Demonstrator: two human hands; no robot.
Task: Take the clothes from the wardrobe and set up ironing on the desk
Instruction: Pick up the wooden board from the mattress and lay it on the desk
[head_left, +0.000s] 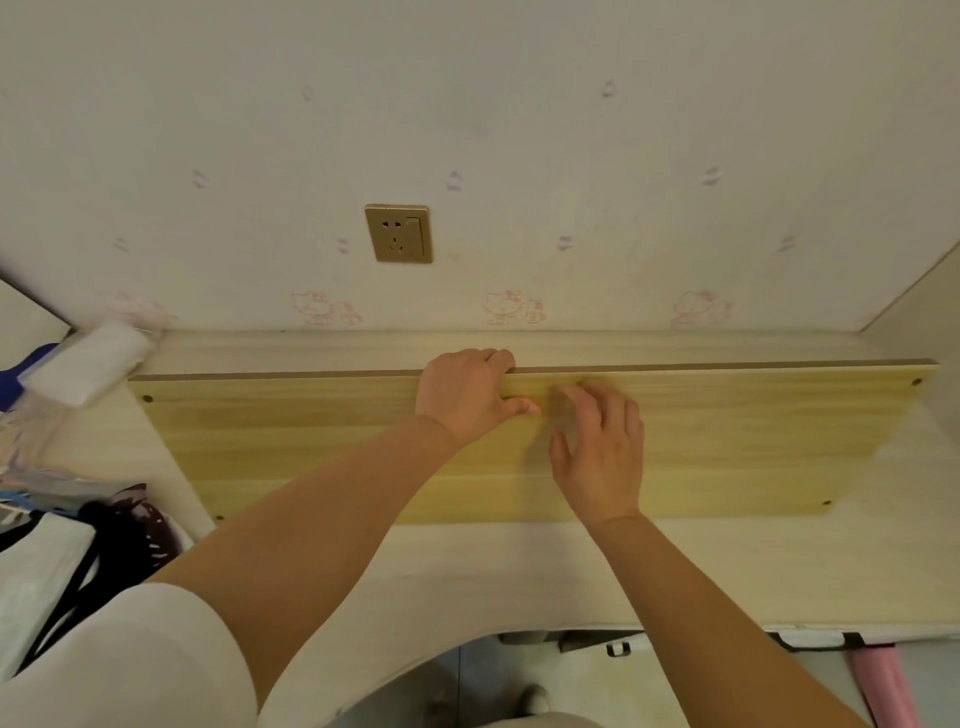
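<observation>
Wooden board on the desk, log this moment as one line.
left hand: grips far edge of wooden board | right hand: flat on board | board: lying on desk | clothes: none visible

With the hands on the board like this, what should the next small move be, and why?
Probably settle the long yellowish wooden board flat and square on the pale desk. The left hand has its grip over the far edge and the right hand lies open on top; no clothes are on it yet.
</observation>
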